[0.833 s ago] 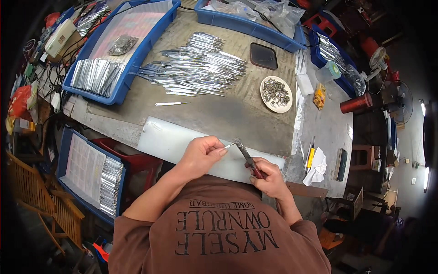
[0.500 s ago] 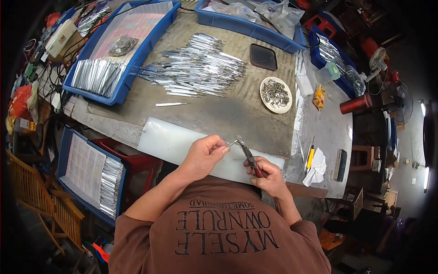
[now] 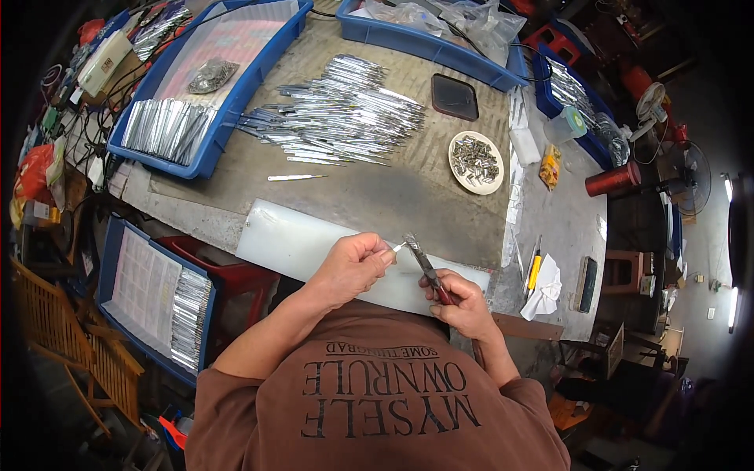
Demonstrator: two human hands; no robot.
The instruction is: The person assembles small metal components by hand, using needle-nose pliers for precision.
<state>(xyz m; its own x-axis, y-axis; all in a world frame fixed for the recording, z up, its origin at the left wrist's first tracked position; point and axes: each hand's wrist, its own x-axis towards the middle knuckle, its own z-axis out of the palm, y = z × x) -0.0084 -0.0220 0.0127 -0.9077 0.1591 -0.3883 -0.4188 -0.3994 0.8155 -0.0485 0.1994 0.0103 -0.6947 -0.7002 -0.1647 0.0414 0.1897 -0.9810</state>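
Between the thumb and fingers of my left hand (image 3: 349, 268) is a slim metal piece (image 3: 399, 246), mostly hidden by the fingers. Its visible end meets or nearly meets the jaws of a pair of pliers (image 3: 424, 265); whether they clamp it is too small to tell. My right hand (image 3: 465, 300) is closed around the pliers' dark red handles. Both hands are above a pale board (image 3: 298, 240) at the near table edge. Beyond it lie one single thin silver rod (image 3: 294, 177) and a large heap of similar rods (image 3: 353, 114).
A cream plate (image 3: 476, 190) of small metal parts sits right of the heap, below a black tray (image 3: 454, 97). Blue trays (image 3: 222, 137) stand at far left, back (image 3: 428, 49) and lower left (image 3: 153, 369). A yellow-handled tool (image 3: 535, 269) and white tissue (image 3: 543, 290) lie at right.
Both hands stay almost in place. The visible end of the slim piece has shifted slightly and looks brighter at the pliers' jaws.
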